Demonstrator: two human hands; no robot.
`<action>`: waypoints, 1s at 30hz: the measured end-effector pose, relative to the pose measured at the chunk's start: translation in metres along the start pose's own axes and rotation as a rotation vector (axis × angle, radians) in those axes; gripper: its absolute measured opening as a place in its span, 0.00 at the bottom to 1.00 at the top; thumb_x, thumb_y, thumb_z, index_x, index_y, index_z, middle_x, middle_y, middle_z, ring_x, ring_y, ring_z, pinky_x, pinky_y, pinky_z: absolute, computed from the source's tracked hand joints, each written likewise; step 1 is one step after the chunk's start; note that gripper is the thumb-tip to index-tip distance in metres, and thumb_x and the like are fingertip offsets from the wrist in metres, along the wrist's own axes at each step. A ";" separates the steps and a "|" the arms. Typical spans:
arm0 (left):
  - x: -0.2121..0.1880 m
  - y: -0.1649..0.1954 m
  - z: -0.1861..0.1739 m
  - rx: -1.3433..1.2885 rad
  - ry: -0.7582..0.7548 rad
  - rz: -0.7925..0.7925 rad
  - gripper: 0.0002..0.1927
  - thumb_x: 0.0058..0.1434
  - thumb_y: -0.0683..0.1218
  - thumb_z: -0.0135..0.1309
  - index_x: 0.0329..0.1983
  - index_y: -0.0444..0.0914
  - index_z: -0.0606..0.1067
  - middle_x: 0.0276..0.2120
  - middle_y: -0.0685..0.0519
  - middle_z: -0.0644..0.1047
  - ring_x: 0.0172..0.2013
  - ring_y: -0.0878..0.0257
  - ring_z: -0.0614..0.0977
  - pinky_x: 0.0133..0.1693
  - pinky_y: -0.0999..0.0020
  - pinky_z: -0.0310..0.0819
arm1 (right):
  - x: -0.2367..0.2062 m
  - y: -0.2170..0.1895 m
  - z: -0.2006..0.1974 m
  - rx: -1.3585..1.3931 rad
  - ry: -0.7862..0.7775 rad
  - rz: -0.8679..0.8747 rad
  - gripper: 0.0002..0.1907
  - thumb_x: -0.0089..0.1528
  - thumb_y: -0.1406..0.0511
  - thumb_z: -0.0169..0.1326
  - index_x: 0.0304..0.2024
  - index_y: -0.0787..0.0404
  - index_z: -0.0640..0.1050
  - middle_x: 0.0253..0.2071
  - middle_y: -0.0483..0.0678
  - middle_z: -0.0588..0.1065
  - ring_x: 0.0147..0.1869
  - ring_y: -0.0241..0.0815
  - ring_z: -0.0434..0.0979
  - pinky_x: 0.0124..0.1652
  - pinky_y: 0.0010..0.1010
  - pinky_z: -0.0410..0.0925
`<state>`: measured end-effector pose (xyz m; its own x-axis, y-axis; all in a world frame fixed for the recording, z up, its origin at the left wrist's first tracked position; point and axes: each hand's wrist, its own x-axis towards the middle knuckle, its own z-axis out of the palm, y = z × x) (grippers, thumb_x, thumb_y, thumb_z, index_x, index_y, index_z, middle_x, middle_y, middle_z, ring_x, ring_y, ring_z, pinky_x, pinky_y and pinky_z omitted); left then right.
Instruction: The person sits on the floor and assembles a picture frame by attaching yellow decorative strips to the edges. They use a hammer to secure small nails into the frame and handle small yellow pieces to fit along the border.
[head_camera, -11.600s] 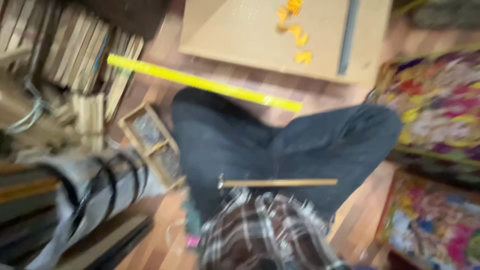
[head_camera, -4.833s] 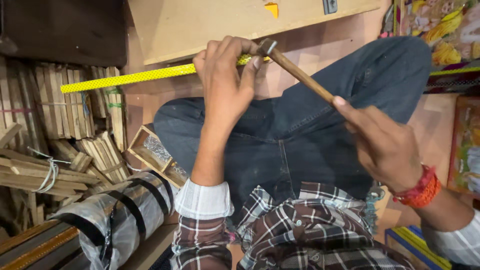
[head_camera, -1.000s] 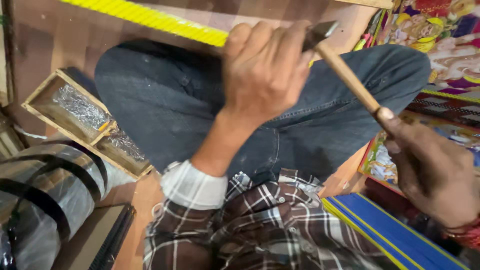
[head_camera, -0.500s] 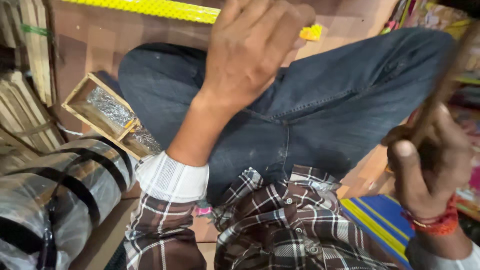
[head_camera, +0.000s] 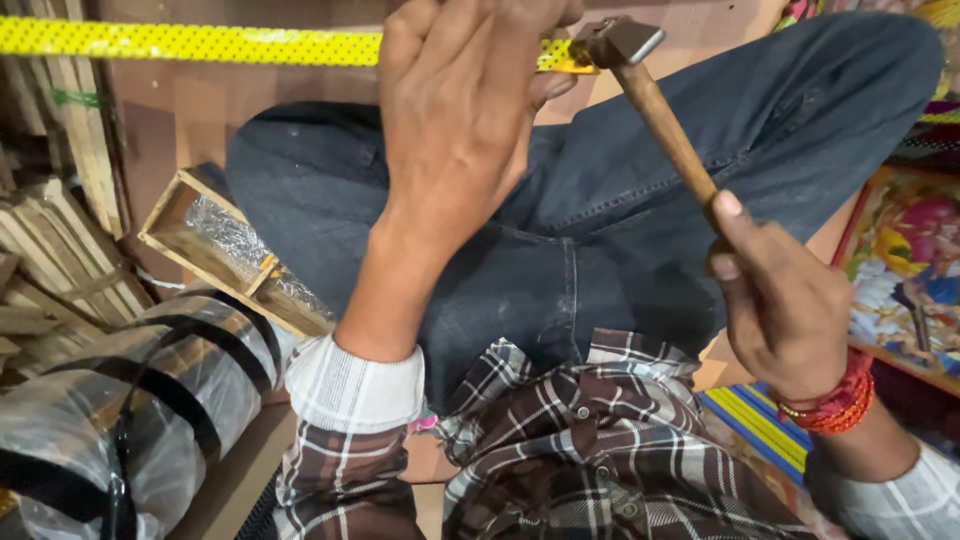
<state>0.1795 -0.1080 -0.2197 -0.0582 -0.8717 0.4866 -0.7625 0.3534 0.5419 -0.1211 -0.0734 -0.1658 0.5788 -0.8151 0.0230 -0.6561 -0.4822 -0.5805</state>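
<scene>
At the top of the head view, the left hand (head_camera: 460, 120) reaches forward over the crossed legs in dark jeans (head_camera: 600, 230), its fingers curled down against the yellow strip (head_camera: 200, 42) that runs across the upper edge; whether the fingers pinch something small there cannot be told, since the back of the hand hides them. The right hand (head_camera: 780, 300) is closed around the wooden handle of a hammer (head_camera: 660, 110), thumb laid along the shaft, with red thread bands at the wrist. The hammer's metal head sits just beside the left fingertips, right at the end of the yellow strip.

Half a second earlier the right hand was pulled back to the right edge with the hammer raised out toward the side and blurred; now the hammer has come in, its head down at the strip. The left hand has kept its place on the strip.

To the left of the legs lies a wooden tray of nails (head_camera: 230, 250), and nearer, a plastic-wrapped roll with black bands (head_camera: 130, 400). Bundled wooden slats (head_camera: 50, 270) stand at the far left. A colourful picture (head_camera: 900, 270) leans at the right.
</scene>
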 end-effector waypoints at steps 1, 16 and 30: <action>0.001 0.000 0.000 -0.025 0.015 0.013 0.19 0.71 0.42 0.60 0.60 0.39 0.67 0.50 0.57 0.77 0.51 0.58 0.75 0.53 0.60 0.59 | -0.001 0.001 0.002 -0.007 0.015 0.005 0.27 0.67 0.80 0.53 0.69 0.68 0.68 0.33 0.54 0.72 0.31 0.44 0.73 0.33 0.31 0.66; 0.013 0.008 0.000 -0.041 -0.035 -0.050 0.15 0.68 0.40 0.61 0.53 0.36 0.69 0.46 0.57 0.77 0.43 0.58 0.74 0.51 0.61 0.58 | -0.006 0.017 0.006 -0.092 -0.018 0.002 0.32 0.60 0.82 0.56 0.66 0.65 0.69 0.27 0.54 0.68 0.25 0.50 0.69 0.28 0.38 0.63; 0.023 0.007 0.003 0.095 -0.005 0.061 0.14 0.61 0.45 0.65 0.47 0.41 0.75 0.47 0.57 0.77 0.48 0.58 0.75 0.53 0.57 0.58 | -0.025 0.010 0.024 1.069 0.010 0.607 0.32 0.71 0.70 0.46 0.78 0.55 0.58 0.31 0.50 0.73 0.22 0.30 0.63 0.23 0.20 0.60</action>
<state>0.1705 -0.1262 -0.2069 -0.1096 -0.8513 0.5131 -0.8153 0.3723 0.4436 -0.1304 -0.0504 -0.1912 0.3112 -0.8203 -0.4799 -0.0887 0.4777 -0.8740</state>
